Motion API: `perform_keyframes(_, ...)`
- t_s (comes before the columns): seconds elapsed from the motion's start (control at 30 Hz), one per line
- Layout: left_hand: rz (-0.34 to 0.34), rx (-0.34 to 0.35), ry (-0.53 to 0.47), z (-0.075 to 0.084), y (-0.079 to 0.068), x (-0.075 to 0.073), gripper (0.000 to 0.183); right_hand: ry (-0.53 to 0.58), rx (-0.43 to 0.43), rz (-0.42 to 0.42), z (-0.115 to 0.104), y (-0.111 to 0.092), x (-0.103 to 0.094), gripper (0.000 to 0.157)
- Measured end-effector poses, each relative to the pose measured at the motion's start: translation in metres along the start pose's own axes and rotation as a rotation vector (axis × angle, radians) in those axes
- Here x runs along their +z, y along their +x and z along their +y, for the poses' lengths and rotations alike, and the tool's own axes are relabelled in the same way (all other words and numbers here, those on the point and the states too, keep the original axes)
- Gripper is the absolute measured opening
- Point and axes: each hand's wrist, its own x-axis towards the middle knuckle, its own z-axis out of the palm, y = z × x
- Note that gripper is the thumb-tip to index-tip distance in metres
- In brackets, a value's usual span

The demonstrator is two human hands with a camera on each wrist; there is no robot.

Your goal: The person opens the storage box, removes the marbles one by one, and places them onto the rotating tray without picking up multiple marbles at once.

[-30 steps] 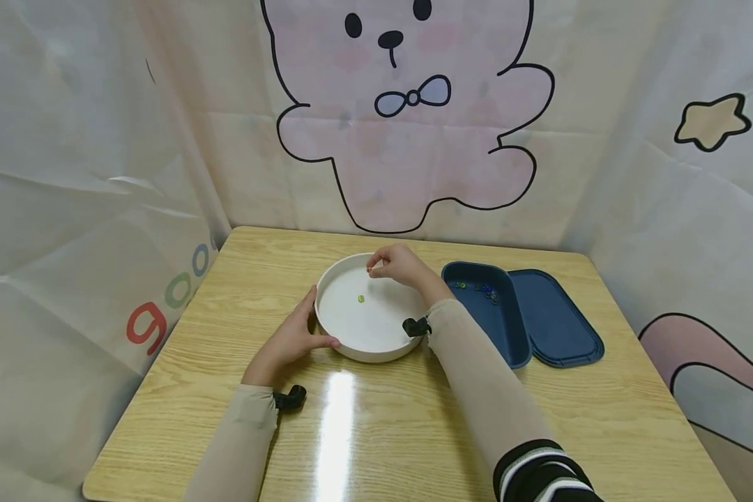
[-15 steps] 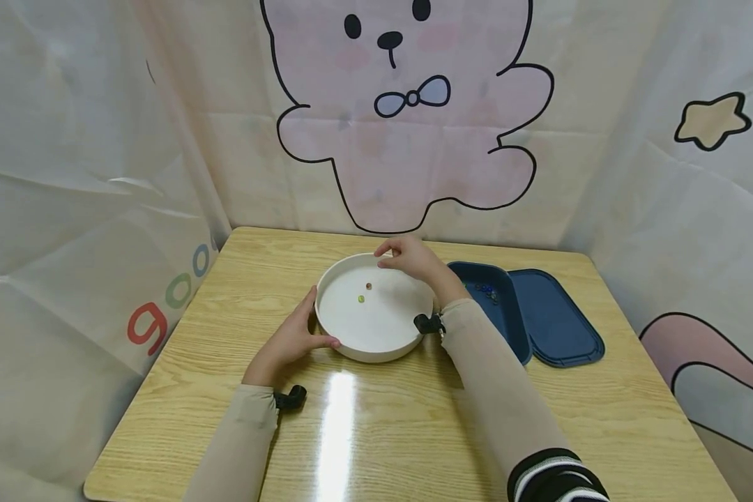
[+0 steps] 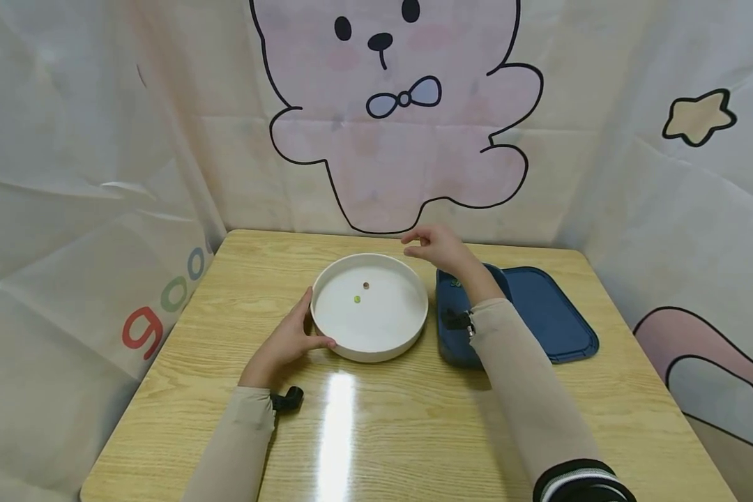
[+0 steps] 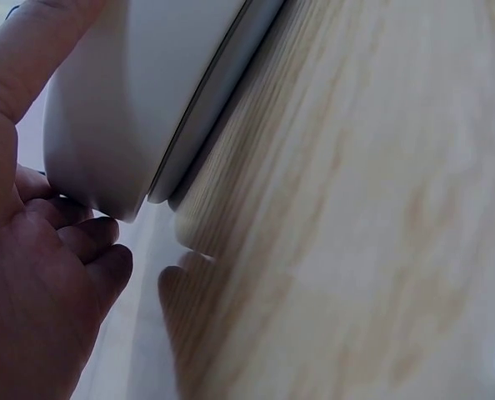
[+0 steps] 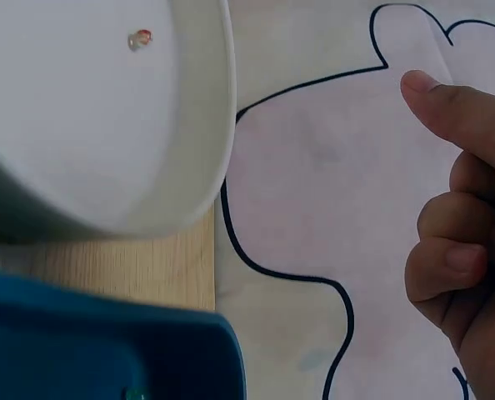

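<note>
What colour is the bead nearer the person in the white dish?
That bead is yellow-green; it shows best in the head view.

I am in a small nook that looks like a children's play corner, or a set dressed that way; I cannot tell what building holds it. Pale, creased sheeting on 3 sides closes in my wood-grain table, which has rounded corners. The back sheet carries a big pink cartoon animal with a bow tie, the left sheet a red letter g, and the right sheet a black-edged yellow star.
</note>
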Motion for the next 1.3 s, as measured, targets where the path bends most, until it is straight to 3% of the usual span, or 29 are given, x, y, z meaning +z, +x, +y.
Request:
perform_keyframes(0.43,-0.003,-0.006,0.014,0.0,-0.001,0.0,0.14,0.005,0.046,0.116,0.039,-0.028,-0.021,0.024)
perform_keyframes(0.77,-0.008,0.008,0.019,0.003,-0.002,0.001,0.138,-0.095,0.177,0.119,0.079,-0.04,-0.017,0.03)
perform_keyframes(1.03,-0.011,0.003,0.027,0.003,-0.001,0.003,0.136,-0.086,0.222,0.11,0.103,-0.046,-0.009,0.027)
perform_keyframes(1.3,-0.005,0.014,-0.001,0.002,0.0,0.006,0.137,-0.151,0.302,0.051,0.127,-0.051,0.0,0.03)
